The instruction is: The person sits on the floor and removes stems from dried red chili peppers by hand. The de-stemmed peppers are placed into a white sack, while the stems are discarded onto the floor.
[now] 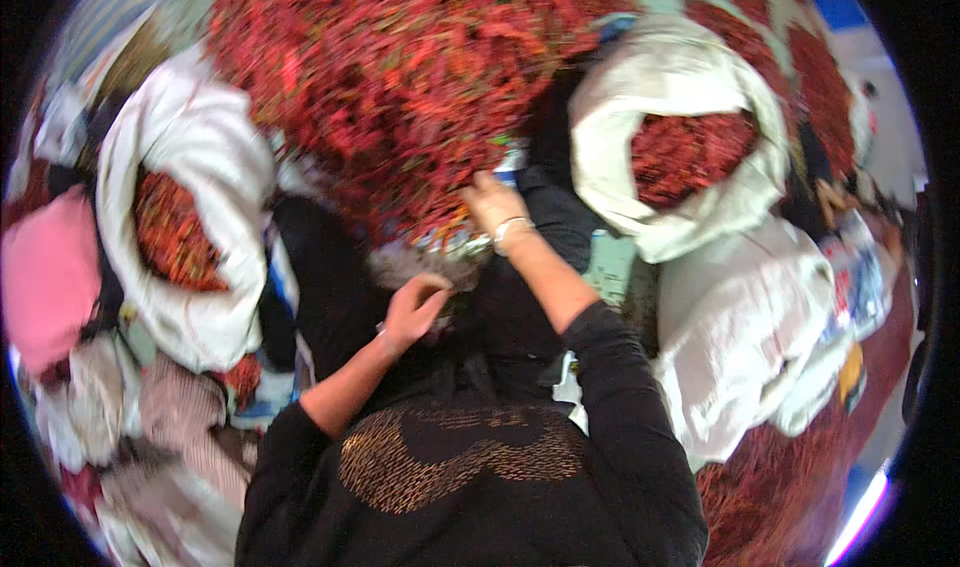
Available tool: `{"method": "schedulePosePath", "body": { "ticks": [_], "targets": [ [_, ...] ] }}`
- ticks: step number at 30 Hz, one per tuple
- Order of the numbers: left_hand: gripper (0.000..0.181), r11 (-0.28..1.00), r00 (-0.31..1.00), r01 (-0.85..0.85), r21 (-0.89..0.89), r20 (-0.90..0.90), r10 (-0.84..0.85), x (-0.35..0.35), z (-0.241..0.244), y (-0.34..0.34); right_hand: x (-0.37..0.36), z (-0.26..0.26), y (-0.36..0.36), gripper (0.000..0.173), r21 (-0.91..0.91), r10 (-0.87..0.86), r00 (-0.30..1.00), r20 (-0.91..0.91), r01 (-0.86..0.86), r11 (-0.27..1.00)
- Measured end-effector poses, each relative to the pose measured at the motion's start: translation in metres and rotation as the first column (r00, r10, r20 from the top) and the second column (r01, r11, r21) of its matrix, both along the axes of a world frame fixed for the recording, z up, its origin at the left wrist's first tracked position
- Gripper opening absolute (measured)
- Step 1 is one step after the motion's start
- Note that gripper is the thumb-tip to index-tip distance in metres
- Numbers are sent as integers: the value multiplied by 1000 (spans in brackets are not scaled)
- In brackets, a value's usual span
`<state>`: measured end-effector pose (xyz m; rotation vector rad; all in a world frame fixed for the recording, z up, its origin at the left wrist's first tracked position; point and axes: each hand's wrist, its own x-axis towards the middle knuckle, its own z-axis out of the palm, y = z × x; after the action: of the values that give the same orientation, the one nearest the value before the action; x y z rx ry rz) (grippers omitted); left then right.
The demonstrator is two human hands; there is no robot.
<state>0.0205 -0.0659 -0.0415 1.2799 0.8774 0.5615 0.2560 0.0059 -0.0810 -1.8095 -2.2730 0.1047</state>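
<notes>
A large heap of dried red chilli peppers (390,79) fills the space before me and spills down between my legs. My right hand (496,205), with a pale band at its wrist, reaches to the heap's right lower edge. Its fingertips meet the peppers, but blur hides whether it grips any. My left hand (416,308) hovers near my lap, below the heap's front edge. Its fingers are curled towards the thumb, and what lies between them cannot be made out. Just ahead of it is a patch of greyish clear plastic (427,263).
White woven sacks flank me: the left sack (217,169) and the right sack (675,64) stand with open mouths, peppers inside. Behind the right one rests a full white bag (742,327). A pink bundle (49,282) sits far left. More peppers (787,492) cover the floor at lower right.
</notes>
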Motion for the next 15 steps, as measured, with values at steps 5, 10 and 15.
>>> {"method": "schedulePosePath", "body": {
  "ticks": [5, 10, 15],
  "targets": [
    [11, 996, 988, -83, 17, 132, 80, -8, 10, 16, -12, 63, 2, 14, 113, -46, 987, -152, 63, 992],
    [15, 993, 981, -117, 22, 155, 112, 12, 46, 45, -15, 100, 7, 15, 192, -165, 950, -264, 220, 956],
    [24, 959, 945, -284, -12, 166, 282, 35, 56, 74, -47, 117, -1, 12, 107, -123, 950, -287, 159, 981]
  ]
}}
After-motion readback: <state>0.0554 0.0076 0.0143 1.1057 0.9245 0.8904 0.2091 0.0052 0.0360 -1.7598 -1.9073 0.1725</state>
